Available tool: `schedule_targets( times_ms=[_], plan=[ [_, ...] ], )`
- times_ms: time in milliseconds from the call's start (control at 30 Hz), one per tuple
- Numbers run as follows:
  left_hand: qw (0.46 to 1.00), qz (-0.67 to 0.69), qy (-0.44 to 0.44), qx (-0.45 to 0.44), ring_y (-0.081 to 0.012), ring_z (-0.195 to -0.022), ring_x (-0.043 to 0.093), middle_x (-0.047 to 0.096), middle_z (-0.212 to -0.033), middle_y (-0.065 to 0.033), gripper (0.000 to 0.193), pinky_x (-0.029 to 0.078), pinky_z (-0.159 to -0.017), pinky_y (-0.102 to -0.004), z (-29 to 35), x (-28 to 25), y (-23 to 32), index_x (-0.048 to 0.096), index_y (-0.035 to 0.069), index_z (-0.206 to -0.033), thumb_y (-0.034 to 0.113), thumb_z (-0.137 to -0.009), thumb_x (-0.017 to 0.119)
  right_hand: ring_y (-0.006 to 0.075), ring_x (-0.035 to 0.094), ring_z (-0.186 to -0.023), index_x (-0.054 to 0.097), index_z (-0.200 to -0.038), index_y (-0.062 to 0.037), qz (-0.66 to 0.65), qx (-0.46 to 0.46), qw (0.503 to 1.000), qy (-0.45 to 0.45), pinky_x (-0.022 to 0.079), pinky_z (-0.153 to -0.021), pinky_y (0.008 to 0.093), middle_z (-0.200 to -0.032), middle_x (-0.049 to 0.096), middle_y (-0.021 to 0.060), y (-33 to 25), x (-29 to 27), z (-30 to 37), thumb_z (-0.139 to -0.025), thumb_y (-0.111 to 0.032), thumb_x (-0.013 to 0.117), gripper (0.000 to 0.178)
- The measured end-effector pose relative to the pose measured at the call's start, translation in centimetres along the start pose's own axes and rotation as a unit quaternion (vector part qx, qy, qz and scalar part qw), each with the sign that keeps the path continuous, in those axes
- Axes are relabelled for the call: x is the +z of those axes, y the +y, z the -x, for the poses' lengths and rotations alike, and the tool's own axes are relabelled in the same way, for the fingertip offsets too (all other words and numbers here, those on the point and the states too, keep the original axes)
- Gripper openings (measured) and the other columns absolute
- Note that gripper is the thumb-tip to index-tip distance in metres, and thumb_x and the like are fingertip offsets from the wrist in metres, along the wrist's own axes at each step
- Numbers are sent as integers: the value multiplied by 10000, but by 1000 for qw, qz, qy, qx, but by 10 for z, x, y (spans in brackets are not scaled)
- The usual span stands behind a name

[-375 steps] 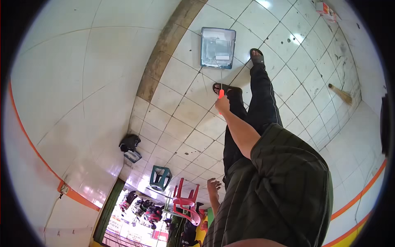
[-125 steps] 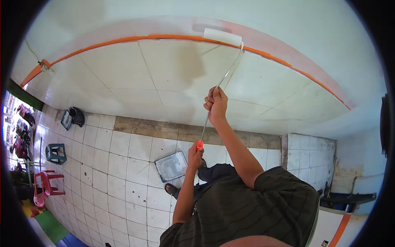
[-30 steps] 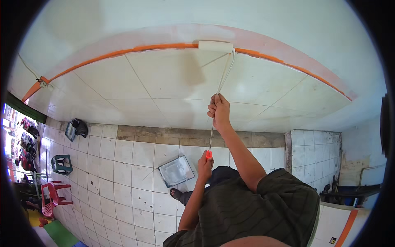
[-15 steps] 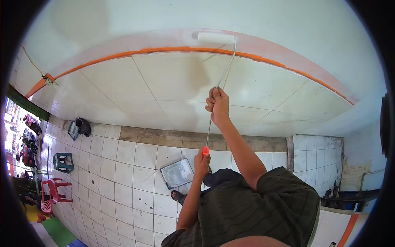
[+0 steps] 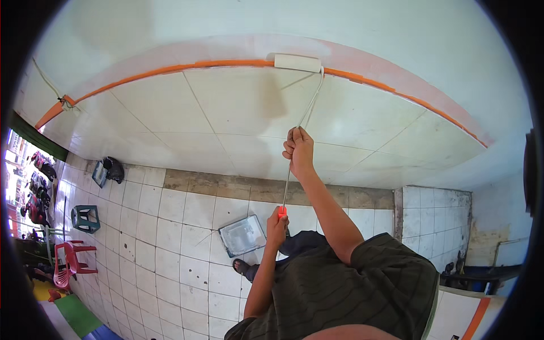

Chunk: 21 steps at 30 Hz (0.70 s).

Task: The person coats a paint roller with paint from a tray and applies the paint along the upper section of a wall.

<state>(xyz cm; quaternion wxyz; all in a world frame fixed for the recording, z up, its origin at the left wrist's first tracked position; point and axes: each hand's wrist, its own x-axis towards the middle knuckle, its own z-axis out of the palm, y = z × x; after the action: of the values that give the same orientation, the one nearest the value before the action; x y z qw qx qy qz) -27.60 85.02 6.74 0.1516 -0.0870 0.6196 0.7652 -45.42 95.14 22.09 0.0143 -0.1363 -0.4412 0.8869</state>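
Up on the wall (image 5: 238,102), our white paint roller (image 5: 297,63) lies across the orange stripe (image 5: 238,63). Our left hand (image 5: 276,228) has its fingers wrapped snugly around the red handle (image 5: 283,212), down low. Higher up, our right hand (image 5: 299,152) curls its fingers in and grips the thin metal rod (image 5: 287,190). Beside our foot (image 5: 241,264), a tray (image 5: 224,243) with white stuff (image 5: 242,234) in it sits on the tiled floor (image 5: 195,243).

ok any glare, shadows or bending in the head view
In the head view, the orange stripe bows into an arch, as fisheye distortion does; the opening at far left looks washed out; a soft shadow falls below the paint roller; the left hand and right hand look fairly sharp.
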Motion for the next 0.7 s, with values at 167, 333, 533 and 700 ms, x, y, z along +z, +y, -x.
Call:
schedule_targets(
  times_ms=[167,333,533,700],
  plan=[
    [997,-14,20,70,-57,-483,386,446,-609,20,101,306,-432,-220,-17,-10,23,515,54,-907,137,-888,459,44,211,-468,432,-761,-98,-12,-42,998,-51,153,-405,230,-607,288,-54,-18,21,-7,-1007,-210,438,270],
    [995,37,1,91,-42,-483,364,436,-589,28,160,288,-427,-219,-26,-14,42,544,41,-1012,120,-892,474,36,208,-467,432,-764,-100,-25,-88,993,-74,149,-400,217,-621,312,-56,-36,39,-4,-1016,-211,425,276],
    [999,4,13,42,-50,-476,380,443,-612,13,101,288,-419,-222,-6,-14,19,524,58,-928,115,-894,448,35,213,-472,444,-778,-110,-27,-47,996,-75,150,-406,214,-595,283,-60,-9,27,8,-1011,-231,447,262],
    [998,18,37,40,-59,-470,384,448,-617,9,54,311,-421,-220,-1,-17,9,487,74,-860,111,-889,460,46,195,-471,453,-774,-110,-4,-14,998,-69,138,-407,222,-585,263,-64,13,24,-2,-1015,-256,446,281]
  ],
)
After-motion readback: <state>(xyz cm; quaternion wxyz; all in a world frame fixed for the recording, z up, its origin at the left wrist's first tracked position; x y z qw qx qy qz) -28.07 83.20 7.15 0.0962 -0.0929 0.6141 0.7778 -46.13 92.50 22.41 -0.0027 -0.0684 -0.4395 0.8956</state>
